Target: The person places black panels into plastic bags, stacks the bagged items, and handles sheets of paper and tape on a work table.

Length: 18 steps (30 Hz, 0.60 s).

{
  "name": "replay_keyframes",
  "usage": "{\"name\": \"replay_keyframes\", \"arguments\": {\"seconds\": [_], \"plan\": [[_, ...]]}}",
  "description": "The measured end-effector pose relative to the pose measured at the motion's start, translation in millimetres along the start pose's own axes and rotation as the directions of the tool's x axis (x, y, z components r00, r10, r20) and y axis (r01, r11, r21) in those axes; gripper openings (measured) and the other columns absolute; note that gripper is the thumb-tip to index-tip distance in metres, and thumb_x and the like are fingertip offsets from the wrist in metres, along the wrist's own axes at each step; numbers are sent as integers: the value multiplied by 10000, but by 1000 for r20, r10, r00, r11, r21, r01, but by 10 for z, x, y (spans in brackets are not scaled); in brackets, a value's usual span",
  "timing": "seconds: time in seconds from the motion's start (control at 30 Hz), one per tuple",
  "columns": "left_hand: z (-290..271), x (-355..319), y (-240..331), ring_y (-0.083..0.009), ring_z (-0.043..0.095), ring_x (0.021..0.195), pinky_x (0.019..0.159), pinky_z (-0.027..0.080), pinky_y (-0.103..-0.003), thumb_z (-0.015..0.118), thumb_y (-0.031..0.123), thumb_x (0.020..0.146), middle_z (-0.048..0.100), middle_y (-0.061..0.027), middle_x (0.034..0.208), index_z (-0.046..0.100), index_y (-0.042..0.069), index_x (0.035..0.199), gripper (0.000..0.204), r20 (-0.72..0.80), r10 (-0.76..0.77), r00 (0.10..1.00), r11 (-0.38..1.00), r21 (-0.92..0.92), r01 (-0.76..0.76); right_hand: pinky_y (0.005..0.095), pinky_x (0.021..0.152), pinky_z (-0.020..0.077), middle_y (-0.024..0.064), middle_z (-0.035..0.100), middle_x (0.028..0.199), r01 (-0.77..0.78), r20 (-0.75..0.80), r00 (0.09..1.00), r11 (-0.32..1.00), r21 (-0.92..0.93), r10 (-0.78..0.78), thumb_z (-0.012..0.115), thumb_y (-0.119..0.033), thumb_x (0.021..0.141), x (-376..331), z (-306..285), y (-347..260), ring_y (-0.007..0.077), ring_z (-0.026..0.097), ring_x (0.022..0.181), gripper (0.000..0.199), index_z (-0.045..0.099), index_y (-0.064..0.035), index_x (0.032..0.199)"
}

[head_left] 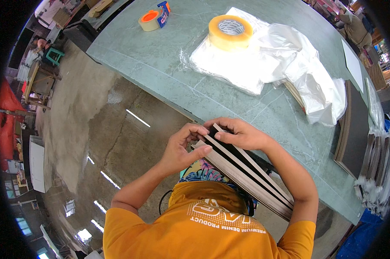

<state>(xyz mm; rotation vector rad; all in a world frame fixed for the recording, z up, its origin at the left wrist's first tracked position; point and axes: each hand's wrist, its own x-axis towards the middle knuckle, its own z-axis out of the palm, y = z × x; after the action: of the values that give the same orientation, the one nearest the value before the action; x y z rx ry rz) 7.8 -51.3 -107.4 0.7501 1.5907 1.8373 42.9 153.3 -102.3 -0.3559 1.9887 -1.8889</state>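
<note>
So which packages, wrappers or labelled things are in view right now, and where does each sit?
Clear plastic bags: a flat stack on the green table, far side.
Crumpled clear plastic wrapping: right of that stack, glossy white.
Roll of tan packing tape: resting on the bags.
Orange and blue tape dispenser: far left of the table.
White sheet: flat, far right.
No screens visible.

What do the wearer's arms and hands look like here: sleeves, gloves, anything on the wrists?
Both forearms are bare up to the short sleeves of an orange T-shirt with white print. The left hand and right hand are ungloved. No watch, ring or wristband shows. A thin dark cable loops beside the shirt near the left arm.
</note>
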Motion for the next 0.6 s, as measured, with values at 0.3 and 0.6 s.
{"name": "replay_keyframes", "arguments": {"seconds": [0.3, 0.6], "plan": [[-21, -5, -5, -151, 459, 962, 854, 375, -293, 682, 152, 709, 461, -73, 1042, 448, 42, 1045, 424, 7, -35, 999, 999, 5, 35, 310, 848, 380, 153, 531, 1028, 6, 30, 1000, 1000, -11, -6, 453, -271, 853, 8, 17, -34, 202, 494, 959, 423, 432, 39, 1140], [-31, 86, -648, -220, 382, 1030, 897, 293, -327, 674, 555, 584, 398, -116, 1047, 422, -25, 1121, 828, 35, 25, 999, 978, 206, -32, 422, 679, 452, 264, 550, 853, -502, -276, 857, 586, -636, 435, 641, -345, 708, -1139, 431, -646, 412, 553, 779, 685, 295, 52, 1146]]}}
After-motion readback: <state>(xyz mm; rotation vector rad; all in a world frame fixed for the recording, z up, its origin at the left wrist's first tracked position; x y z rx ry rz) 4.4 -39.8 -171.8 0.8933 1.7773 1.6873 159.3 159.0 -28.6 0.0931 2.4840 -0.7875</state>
